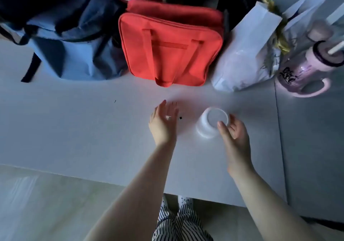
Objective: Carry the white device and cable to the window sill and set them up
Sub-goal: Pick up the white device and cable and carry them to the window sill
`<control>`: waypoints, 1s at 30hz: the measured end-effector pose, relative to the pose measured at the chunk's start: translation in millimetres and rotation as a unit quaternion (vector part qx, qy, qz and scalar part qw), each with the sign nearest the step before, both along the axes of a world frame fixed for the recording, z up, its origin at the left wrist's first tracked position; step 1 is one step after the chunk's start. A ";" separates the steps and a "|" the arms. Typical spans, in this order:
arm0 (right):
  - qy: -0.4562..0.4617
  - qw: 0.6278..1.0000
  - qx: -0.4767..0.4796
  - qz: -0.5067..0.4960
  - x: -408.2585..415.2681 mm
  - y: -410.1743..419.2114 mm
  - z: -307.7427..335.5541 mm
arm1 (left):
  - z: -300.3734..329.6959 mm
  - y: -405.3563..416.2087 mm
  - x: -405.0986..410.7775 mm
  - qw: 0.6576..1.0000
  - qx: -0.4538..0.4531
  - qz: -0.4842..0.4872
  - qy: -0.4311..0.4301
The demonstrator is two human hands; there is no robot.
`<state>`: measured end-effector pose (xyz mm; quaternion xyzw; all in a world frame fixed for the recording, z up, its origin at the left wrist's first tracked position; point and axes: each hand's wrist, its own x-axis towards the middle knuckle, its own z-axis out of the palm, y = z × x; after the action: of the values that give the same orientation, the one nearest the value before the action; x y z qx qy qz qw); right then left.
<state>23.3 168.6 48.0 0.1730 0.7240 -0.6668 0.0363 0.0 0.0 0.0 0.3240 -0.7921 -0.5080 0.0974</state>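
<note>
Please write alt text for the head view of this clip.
Seen from above, a person's right hand touches a small round white device on a pale table, while the open left hand hovers beside it. Along the far edge sit a blue backpack, a red bag, a white paper bag and a pink bottle.

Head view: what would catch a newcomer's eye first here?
The red bag stands out most, lying at the table's far middle between a blue backpack and a white paper bag. Nearer, both bare hands reach over the pale table: the right hand touches a small white round device, while the left hand is open beside it. A pink handled bottle sits far right.
</note>
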 end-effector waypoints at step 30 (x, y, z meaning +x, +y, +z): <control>0.036 0.991 -0.020 0.129 -45.1 -92.4 56.8 | 87.4 -81.0 18.3 0.710 0.625 0.248 0.209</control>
<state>-21.8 76.2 104.7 0.0532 0.7278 -0.6765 0.0988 18.3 -81.0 87.4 0.3811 -0.1447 -0.8994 0.1581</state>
